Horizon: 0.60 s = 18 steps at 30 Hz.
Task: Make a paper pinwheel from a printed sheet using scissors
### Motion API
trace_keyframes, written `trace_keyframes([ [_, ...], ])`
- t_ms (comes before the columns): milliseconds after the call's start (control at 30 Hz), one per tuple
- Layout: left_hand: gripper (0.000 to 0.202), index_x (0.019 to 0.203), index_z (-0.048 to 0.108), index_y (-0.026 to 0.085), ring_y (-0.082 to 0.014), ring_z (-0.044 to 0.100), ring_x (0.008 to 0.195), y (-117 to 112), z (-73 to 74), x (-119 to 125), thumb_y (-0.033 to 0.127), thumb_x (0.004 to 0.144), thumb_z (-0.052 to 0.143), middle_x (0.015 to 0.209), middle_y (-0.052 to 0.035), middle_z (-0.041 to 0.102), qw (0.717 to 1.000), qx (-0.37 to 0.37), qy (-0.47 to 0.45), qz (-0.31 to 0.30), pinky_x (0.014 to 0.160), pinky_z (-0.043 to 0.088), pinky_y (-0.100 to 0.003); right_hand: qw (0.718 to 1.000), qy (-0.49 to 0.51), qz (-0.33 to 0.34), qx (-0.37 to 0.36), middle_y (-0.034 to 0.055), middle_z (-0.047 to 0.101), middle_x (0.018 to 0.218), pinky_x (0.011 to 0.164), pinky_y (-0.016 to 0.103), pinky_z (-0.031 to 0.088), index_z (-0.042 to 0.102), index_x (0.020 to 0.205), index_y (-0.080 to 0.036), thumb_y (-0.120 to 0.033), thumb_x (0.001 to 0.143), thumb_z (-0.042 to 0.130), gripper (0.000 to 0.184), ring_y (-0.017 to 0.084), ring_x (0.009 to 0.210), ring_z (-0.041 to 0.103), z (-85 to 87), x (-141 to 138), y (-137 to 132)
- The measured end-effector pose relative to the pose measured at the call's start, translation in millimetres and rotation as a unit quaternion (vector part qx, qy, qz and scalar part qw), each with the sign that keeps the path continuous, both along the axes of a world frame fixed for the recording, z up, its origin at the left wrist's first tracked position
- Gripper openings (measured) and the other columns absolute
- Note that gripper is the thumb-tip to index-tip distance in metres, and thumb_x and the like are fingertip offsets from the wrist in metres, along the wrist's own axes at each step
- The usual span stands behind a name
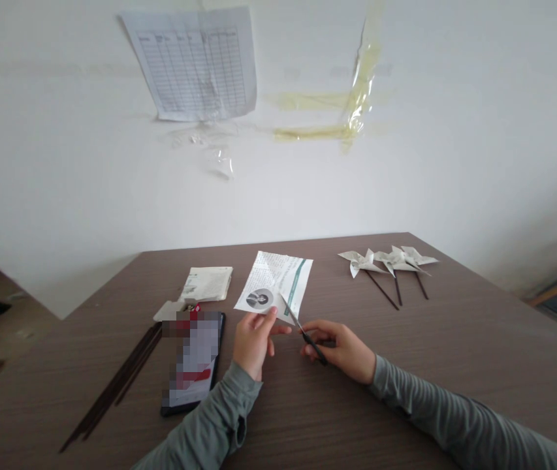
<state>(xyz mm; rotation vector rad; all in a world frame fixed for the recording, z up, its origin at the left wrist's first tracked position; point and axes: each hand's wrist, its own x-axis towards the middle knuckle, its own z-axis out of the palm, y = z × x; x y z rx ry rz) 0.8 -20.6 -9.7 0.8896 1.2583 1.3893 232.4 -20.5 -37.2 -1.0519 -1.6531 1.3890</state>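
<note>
A printed paper sheet (278, 281) with a round photo and a green stripe is held up over the brown table (429, 339). My left hand (253, 339) pinches its near edge. My right hand (341, 346) grips a pair of black-handled scissors (302, 326), whose blades reach into the sheet's lower edge beside my left fingers.
Three paper pinwheels on dark sticks (390, 264) lie at the back right. A bundle of thin dark sticks (116, 382) and a phone (192, 362) lie at the left. A stack of printed paper (207, 284) sits behind the phone. A wall with a taped sheet (194, 62) rises behind the table.
</note>
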Motion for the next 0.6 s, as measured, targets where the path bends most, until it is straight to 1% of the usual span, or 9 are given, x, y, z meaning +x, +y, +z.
trace_keyframes([
  [67, 0.041, 0.096, 0.076, 0.022, -0.0269, 0.094, 0.068, 0.1, 1.0, -3.1, 0.045, 0.082, 0.108, 0.106, -0.0118, 0.097, 1.000, 0.016, 0.007, 0.009, 0.035, 0.040, -0.020, 1.000, -0.012, 0.015, 0.007, 0.0068, 0.098, 0.096, 0.086, 0.047, 0.075, 0.098, 0.124, -0.026, -0.077, 0.083, 0.112, 0.067, 0.031, 0.086, 0.089, -3.0, 3.6, 3.0],
  [133, 0.044, 0.098, 0.078, 0.021, -0.0249, 0.092, 0.066, 0.1, 3.7, -6.9, 0.049, 0.080, 0.107, 0.108, -0.0128, 0.097, 0.999, 0.025, 0.018, 0.022, 0.036, 0.036, -0.020, 0.999, -0.022, 0.030, 0.017, 0.0074, 0.099, 0.100, 0.091, 0.047, 0.076, 0.098, 0.126, -0.025, -0.073, 0.086, 0.111, 0.064, 0.031, 0.090, 0.091, -3.1, 7.9, 5.8],
  [233, 0.044, 0.095, 0.079, 0.022, -0.0230, 0.088, 0.063, 0.0, 9.6, -12.9, 0.052, 0.076, 0.105, 0.103, -0.0107, 0.095, 0.998, 0.021, 0.037, 0.039, 0.037, 0.030, -0.019, 0.997, -0.031, 0.039, 0.052, 0.0080, 0.100, 0.099, 0.096, 0.052, 0.077, 0.099, 0.125, -0.026, -0.069, 0.090, 0.109, 0.057, 0.034, 0.091, 0.093, 1.6, 14.7, 8.2],
  [267, 0.043, 0.092, 0.078, 0.022, -0.0228, 0.087, 0.062, -0.1, 11.4, -14.6, 0.052, 0.075, 0.105, 0.100, -0.0099, 0.094, 0.998, 0.018, 0.042, 0.041, 0.037, 0.029, -0.019, 0.996, -0.035, 0.032, 0.074, 0.0082, 0.100, 0.099, 0.101, 0.056, 0.077, 0.100, 0.126, -0.027, -0.067, 0.092, 0.108, 0.053, 0.036, 0.092, 0.094, 3.5, 16.9, 8.7],
  [333, 0.044, 0.087, 0.077, 0.023, -0.0224, 0.085, 0.060, -0.1, 14.1, -17.3, 0.052, 0.070, 0.104, 0.095, -0.0088, 0.092, 0.998, 0.017, 0.047, 0.044, 0.038, 0.027, -0.019, 0.990, -0.052, 0.001, 0.129, 0.0085, 0.101, 0.101, 0.116, 0.063, 0.073, 0.100, 0.128, -0.029, -0.060, 0.097, 0.104, 0.044, 0.038, 0.097, 0.095, 5.9, 21.2, 9.8],
  [400, 0.045, 0.085, 0.078, 0.022, -0.0220, 0.082, 0.057, 0.0, 14.9, -19.1, 0.054, 0.067, 0.104, 0.090, -0.0083, 0.090, 0.998, 0.017, 0.054, 0.041, 0.038, 0.026, -0.020, 0.979, -0.078, -0.055, 0.179, 0.0084, 0.102, 0.104, 0.127, 0.068, 0.066, 0.100, 0.129, -0.031, -0.053, 0.099, 0.101, 0.037, 0.040, 0.104, 0.097, 5.4, 25.8, 12.2],
  [467, 0.046, 0.085, 0.080, 0.022, -0.0215, 0.079, 0.054, 0.5, 13.9, -20.6, 0.056, 0.066, 0.104, 0.084, -0.0074, 0.088, 0.997, 0.018, 0.067, 0.034, 0.038, 0.026, -0.020, 0.964, -0.100, -0.119, 0.214, 0.0085, 0.102, 0.107, 0.129, 0.069, 0.063, 0.100, 0.130, -0.032, -0.049, 0.098, 0.099, 0.036, 0.042, 0.109, 0.096, 2.0, 30.8, 16.3],
  [533, 0.045, 0.084, 0.082, 0.022, -0.0202, 0.075, 0.052, 1.4, 11.5, -22.0, 0.056, 0.067, 0.106, 0.079, -0.0064, 0.086, 0.996, 0.023, 0.082, 0.023, 0.038, 0.026, -0.021, 0.949, -0.112, -0.175, 0.238, 0.0094, 0.102, 0.109, 0.126, 0.069, 0.064, 0.100, 0.130, -0.032, -0.051, 0.097, 0.101, 0.038, 0.043, 0.110, 0.096, -2.5, 36.3, 21.9],
  [600, 0.041, 0.082, 0.083, 0.023, -0.0186, 0.072, 0.050, 2.6, 8.7, -23.5, 0.052, 0.070, 0.108, 0.074, -0.0054, 0.085, 0.995, 0.028, 0.099, 0.009, 0.039, 0.027, -0.022, 0.936, -0.115, -0.217, 0.253, 0.0100, 0.102, 0.111, 0.126, 0.071, 0.064, 0.100, 0.130, -0.033, -0.052, 0.096, 0.102, 0.039, 0.043, 0.109, 0.096, -6.6, 41.2, 27.9],
])
